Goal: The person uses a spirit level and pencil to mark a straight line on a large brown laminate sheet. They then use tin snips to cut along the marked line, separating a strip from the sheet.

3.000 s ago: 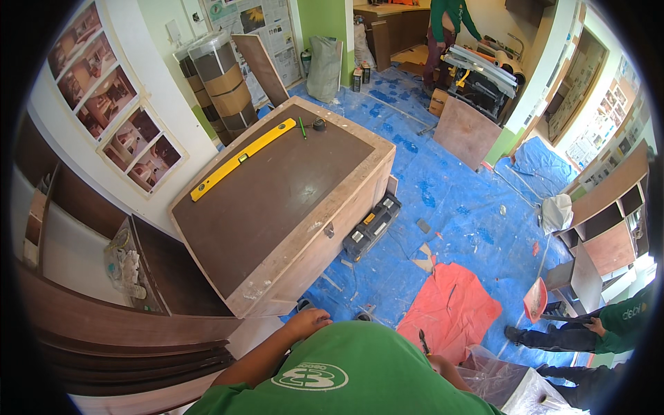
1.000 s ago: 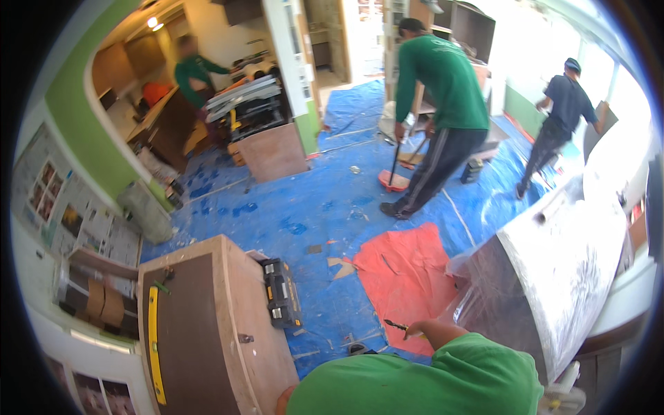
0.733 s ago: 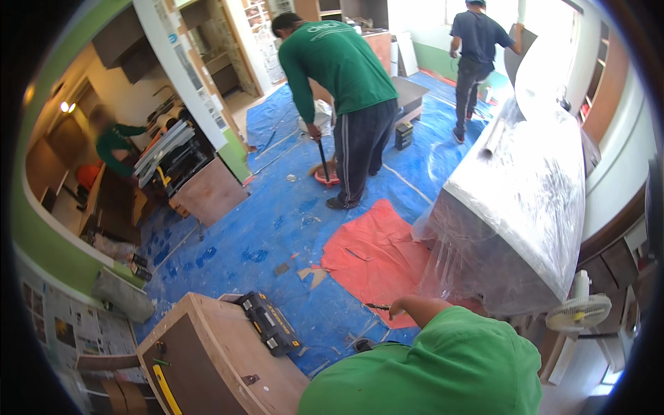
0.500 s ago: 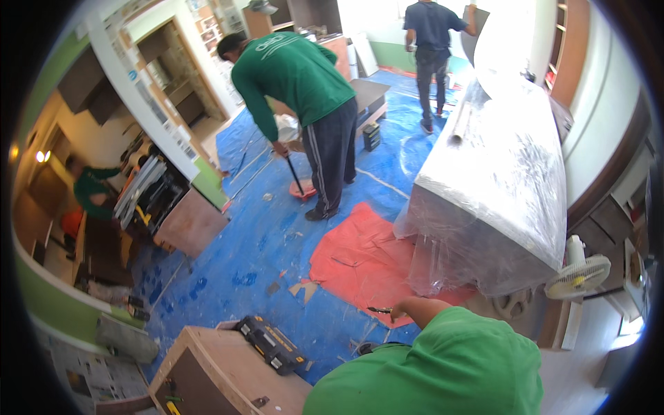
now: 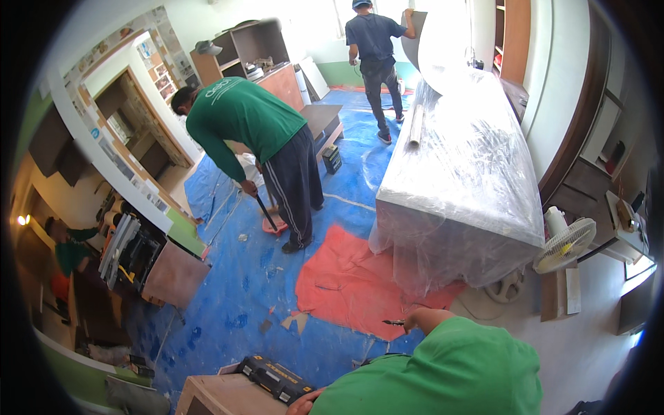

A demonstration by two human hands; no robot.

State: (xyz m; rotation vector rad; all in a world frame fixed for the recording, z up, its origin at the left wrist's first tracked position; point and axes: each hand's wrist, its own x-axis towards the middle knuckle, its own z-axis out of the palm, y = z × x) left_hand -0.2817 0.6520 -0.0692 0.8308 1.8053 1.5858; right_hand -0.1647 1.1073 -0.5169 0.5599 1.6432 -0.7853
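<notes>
Your view has swung right; your right hand (image 5: 418, 319) grips one slim tool (image 5: 394, 322) over one red sheet (image 5: 342, 275). Your left hand (image 5: 304, 402), near one toolbox (image 5: 275, 379): grip unclear. Three co-workers (image 5: 252, 117), one plastic-wrapped block (image 5: 456, 200) stand ahead.

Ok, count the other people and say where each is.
3: a person in a dark green top stoops over a red dustpan, left of centre; a person in a navy top stands farther back; a person in a green top is at far left. Others may be hidden.
</notes>
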